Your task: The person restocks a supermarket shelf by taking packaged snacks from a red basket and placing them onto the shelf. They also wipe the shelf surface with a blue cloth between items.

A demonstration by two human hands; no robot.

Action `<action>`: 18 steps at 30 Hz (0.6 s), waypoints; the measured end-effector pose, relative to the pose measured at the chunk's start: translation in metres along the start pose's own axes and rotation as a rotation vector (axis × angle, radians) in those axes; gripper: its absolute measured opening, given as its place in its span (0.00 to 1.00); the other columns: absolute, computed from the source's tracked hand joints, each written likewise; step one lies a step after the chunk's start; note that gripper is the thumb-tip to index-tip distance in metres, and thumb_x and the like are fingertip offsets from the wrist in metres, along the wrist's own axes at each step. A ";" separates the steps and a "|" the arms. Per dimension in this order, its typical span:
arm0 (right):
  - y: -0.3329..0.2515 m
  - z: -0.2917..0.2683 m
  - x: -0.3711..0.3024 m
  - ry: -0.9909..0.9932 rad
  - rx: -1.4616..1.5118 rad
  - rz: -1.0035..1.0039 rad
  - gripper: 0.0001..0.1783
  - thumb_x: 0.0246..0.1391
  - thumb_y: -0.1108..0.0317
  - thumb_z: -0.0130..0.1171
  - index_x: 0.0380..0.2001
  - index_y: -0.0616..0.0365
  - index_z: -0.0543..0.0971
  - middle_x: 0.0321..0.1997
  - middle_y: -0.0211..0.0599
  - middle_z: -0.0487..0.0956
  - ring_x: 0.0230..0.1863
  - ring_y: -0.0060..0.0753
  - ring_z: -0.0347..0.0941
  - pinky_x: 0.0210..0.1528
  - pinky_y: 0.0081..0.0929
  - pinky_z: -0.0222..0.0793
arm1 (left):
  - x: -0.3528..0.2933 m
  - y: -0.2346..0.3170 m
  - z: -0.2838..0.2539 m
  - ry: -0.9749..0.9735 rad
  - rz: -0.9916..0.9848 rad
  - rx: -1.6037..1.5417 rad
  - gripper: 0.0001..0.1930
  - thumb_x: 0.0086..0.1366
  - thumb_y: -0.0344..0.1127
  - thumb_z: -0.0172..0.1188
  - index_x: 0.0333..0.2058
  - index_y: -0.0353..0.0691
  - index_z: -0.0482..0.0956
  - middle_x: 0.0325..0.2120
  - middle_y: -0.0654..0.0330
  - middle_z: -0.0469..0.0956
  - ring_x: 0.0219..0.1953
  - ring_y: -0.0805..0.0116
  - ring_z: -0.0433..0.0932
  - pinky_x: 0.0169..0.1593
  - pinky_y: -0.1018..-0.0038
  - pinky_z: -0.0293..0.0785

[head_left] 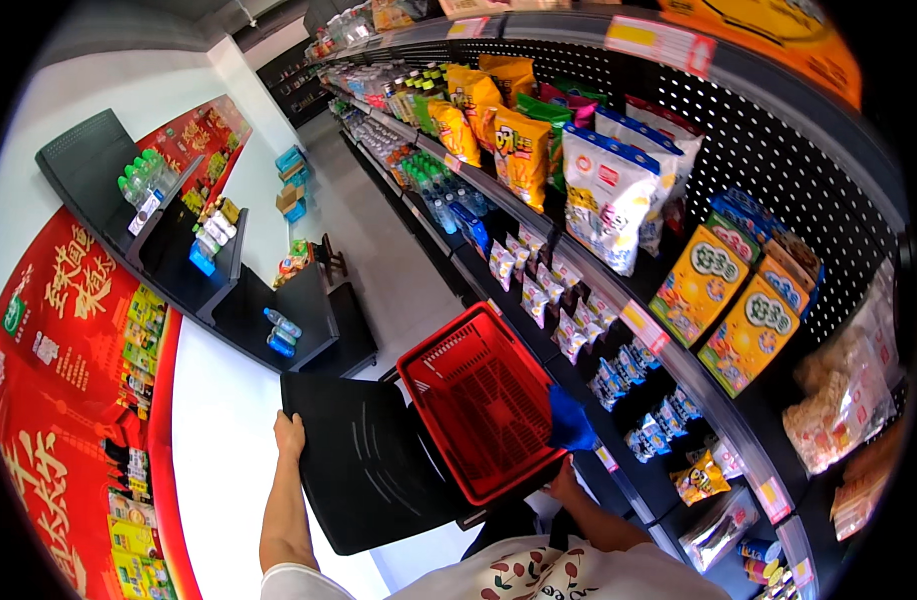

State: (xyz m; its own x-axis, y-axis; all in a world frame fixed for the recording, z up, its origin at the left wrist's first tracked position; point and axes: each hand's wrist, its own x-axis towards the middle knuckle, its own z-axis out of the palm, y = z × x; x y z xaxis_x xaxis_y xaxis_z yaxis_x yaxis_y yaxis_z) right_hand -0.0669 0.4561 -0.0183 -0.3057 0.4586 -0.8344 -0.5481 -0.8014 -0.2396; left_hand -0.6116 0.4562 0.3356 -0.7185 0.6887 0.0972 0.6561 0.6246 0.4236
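Observation:
My left hand (290,434) is closed round the left edge of a black slotted chair back (364,465). A red plastic basket (449,430) sits beside the chair back, apparently on the chair's seat. Inside, its slatted floor shows. Something blue (573,420), a bag or cloth, lies over the basket's right corner. My right hand (562,480) is closed at the lower right, by the dark seat edge just below the basket's corner. Its fingertips are partly hidden.
Shelves on the right carry white snack bags (609,195), yellow boxes (704,285) and small hanging packs (579,325). At the left, black wall shelves (194,275) with bottles jut out. An aisle floor (379,215) runs away between them, with cartons (291,190) along its far left side.

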 end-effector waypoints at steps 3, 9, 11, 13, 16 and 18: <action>0.006 -0.013 0.017 0.111 0.010 0.032 0.57 0.50 0.11 0.32 0.72 0.36 0.62 0.78 0.33 0.61 0.77 0.51 0.53 0.70 0.76 0.45 | 0.004 -0.005 0.006 -0.005 -0.004 0.019 0.20 0.71 0.36 0.55 0.53 0.23 0.71 0.48 0.31 0.78 0.52 0.34 0.78 0.57 0.54 0.74; 0.021 -0.030 0.033 0.132 -0.114 0.019 0.63 0.45 0.07 0.29 0.71 0.40 0.63 0.76 0.43 0.62 0.71 0.61 0.62 0.64 0.79 0.55 | 0.000 -0.005 0.004 -0.039 -0.068 -0.003 0.26 0.72 0.37 0.54 0.61 0.22 0.66 0.49 0.30 0.78 0.53 0.34 0.78 0.57 0.54 0.74; 0.019 -0.029 0.031 0.136 -0.130 0.043 0.63 0.45 0.07 0.28 0.72 0.41 0.62 0.75 0.46 0.62 0.71 0.63 0.61 0.63 0.79 0.56 | -0.004 -0.006 0.001 -0.018 -0.051 -0.014 0.24 0.72 0.37 0.53 0.59 0.22 0.68 0.47 0.30 0.79 0.51 0.33 0.78 0.56 0.54 0.74; 0.015 -0.024 0.014 0.125 -0.155 0.048 0.63 0.46 0.08 0.29 0.73 0.42 0.59 0.75 0.50 0.61 0.71 0.68 0.59 0.62 0.79 0.58 | -0.011 0.009 0.000 -0.016 -0.043 -0.008 0.19 0.73 0.37 0.52 0.53 0.25 0.70 0.43 0.32 0.80 0.48 0.34 0.79 0.53 0.54 0.75; 0.009 -0.011 0.000 0.158 -0.134 0.112 0.62 0.43 0.07 0.30 0.72 0.36 0.62 0.77 0.38 0.60 0.74 0.58 0.55 0.66 0.73 0.52 | -0.015 0.024 -0.007 -0.035 -0.093 -0.008 0.15 0.73 0.37 0.51 0.49 0.29 0.70 0.41 0.34 0.81 0.46 0.35 0.80 0.51 0.54 0.75; 0.018 -0.029 0.018 0.097 -0.101 0.125 0.63 0.42 0.06 0.30 0.72 0.37 0.62 0.76 0.38 0.61 0.73 0.58 0.57 0.64 0.73 0.55 | -0.014 0.026 -0.011 -0.029 -0.091 0.002 0.15 0.74 0.38 0.51 0.49 0.31 0.70 0.40 0.36 0.81 0.45 0.35 0.80 0.50 0.53 0.76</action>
State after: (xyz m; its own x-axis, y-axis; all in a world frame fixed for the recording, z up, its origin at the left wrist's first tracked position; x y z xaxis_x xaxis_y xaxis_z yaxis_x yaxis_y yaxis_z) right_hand -0.0598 0.4386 -0.0521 -0.2875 0.3181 -0.9034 -0.4280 -0.8865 -0.1759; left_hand -0.5865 0.4587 0.3550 -0.7681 0.6395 0.0329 0.5892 0.6856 0.4275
